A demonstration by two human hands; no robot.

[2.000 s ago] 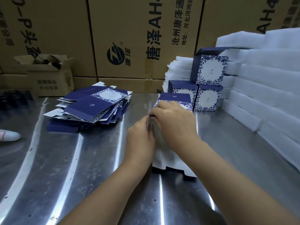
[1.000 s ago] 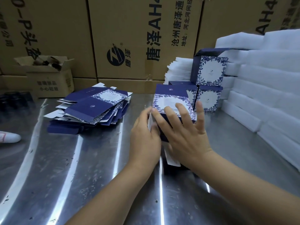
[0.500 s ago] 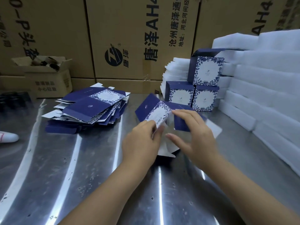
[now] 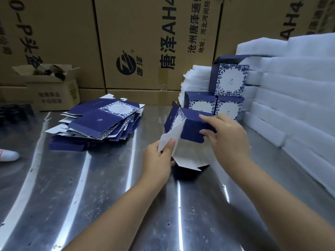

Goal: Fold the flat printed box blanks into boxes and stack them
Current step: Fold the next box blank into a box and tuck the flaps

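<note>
- Navy card, white inside: one half-formed box (image 4: 190,127) is held just above the steel desk (image 4: 90,196), in front of the finished ones. It is tilted, with its open end towards the camera.
- Left hand (image 4: 157,160): thumb and fingers pinch a white flap (image 4: 183,158) at the near end. My guess is that this holds it out of the way, or ready to tuck in.
- Right hand (image 4: 230,140): fingers lie curled over the top navy panel and the thumb is under its edge, a pinch grip. It probably steadies the tube so the walls stay square while the flaps go in.
- Step in hand, as I judge it: closing the near end. The box is not yet shut and not yet stacked.
- Pile of flat blanks (image 4: 101,122) lies to the left, loosely fanned and within reach of the left hand.
- Three finished boxes (image 4: 231,79) sit at the back right, two side by side and one on top of the right one. They stand against white foam sheets (image 4: 299,98), so the stack has a backstop.
- Hidden or unclear: the far end of the held box, and how many flaps remain loose. The left fingers behind the flap cannot be seen.
- Cut off at the left edge are a white object (image 4: 7,154) with a red mark and some dark items (image 4: 14,111). I cannot tell what either is.
- Contents of the small open carton (image 4: 54,91) are too murky to name.
</note>
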